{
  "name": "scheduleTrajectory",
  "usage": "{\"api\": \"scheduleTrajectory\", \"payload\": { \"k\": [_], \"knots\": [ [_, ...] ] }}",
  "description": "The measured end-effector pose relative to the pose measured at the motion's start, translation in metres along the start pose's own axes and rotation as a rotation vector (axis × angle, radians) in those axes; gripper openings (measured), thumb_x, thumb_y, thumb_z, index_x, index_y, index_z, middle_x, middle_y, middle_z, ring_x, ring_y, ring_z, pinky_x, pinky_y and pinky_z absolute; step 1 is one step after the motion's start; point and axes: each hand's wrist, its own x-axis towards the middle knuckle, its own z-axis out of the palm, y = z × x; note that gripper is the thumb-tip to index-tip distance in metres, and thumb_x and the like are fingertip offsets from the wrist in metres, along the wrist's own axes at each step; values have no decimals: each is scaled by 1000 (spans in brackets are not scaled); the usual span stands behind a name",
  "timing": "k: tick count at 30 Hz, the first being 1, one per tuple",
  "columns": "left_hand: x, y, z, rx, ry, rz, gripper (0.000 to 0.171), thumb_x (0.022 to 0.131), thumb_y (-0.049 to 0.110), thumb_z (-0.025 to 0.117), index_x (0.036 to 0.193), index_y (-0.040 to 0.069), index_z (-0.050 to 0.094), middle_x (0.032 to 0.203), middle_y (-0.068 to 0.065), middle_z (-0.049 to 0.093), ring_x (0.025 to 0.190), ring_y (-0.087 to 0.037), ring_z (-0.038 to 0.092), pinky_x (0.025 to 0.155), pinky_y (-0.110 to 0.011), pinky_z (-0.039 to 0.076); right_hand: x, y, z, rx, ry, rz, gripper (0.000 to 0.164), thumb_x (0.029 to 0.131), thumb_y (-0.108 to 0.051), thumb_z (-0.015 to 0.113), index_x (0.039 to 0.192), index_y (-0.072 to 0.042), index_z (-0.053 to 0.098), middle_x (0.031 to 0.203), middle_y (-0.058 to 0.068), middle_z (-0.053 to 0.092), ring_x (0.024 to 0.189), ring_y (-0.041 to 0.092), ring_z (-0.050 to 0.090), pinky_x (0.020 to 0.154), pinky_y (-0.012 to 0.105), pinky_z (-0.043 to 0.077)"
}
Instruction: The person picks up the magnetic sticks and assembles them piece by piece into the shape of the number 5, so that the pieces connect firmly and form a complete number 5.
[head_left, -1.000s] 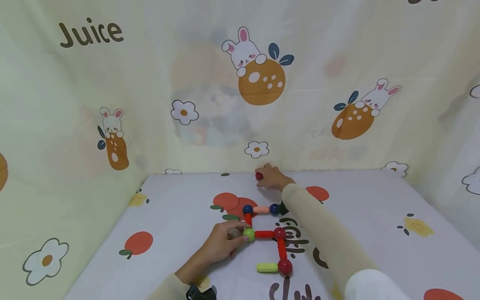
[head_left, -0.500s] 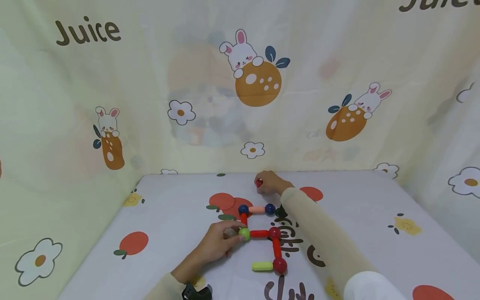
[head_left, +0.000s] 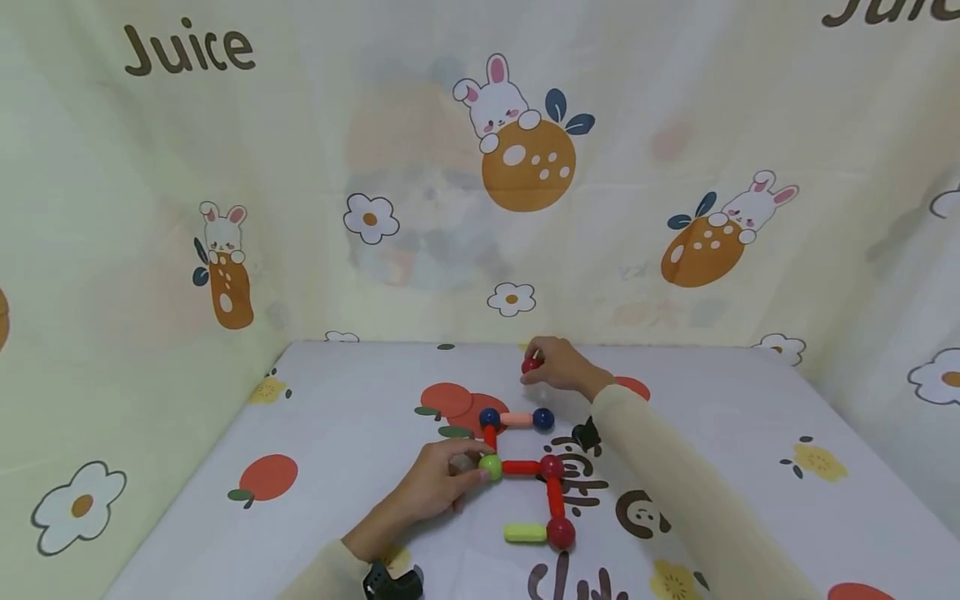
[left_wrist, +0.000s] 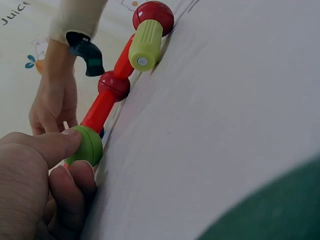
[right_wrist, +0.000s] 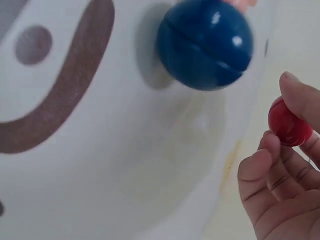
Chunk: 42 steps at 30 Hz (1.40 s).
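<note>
My left hand (head_left: pixel 438 482) pinches a green ball (head_left: pixel 491 467) in a chain of magnetic balls and rods on the table. From the green ball, one red rod (head_left: pixel 491 438) leads back to a blue ball (head_left: pixel 489 417), followed by a pink rod (head_left: pixel 516 419) and a second blue ball (head_left: pixel 543 418). Another red rod (head_left: pixel 521 467) joins it to a red ball (head_left: pixel 551 467). A further red rod (head_left: pixel 556 498) reaches a nearer red ball (head_left: pixel 561 532) with a lime-green rod (head_left: pixel 525 532). Beyond the chain, my right hand (head_left: pixel 567 367) pinches a loose red ball (right_wrist: pixel 287 122) between thumb and fingers.
A white cloth (head_left: pixel 360 433) printed with fruit and lettering covers the table. Behind it hangs a cream curtain (head_left: pixel 420 125) with rabbits and flowers, meeting the table's far edge. Dark straps (head_left: pixel 392 583) circle both wrists.
My right hand, with the loose red ball, has come slightly nearer and to the right, and its grip now shows more of the ball. The left hand and chain stay in place.
</note>
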Motion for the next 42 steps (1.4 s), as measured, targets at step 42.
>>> {"api": "scheduleTrajectory", "payload": {
  "k": [42],
  "knots": [
    [-2, 3, 1, -6, -1, 24, 31, 96, 21, 71, 127, 19, 69, 108, 0, 66, 45, -14, 58, 46, -25, 52, -128, -69, -5, 476, 69, -418, 37, 86, -6, 78, 120, -9, 66, 111, 8, 69, 100, 27, 65, 79, 36, 58]
  ]
}}
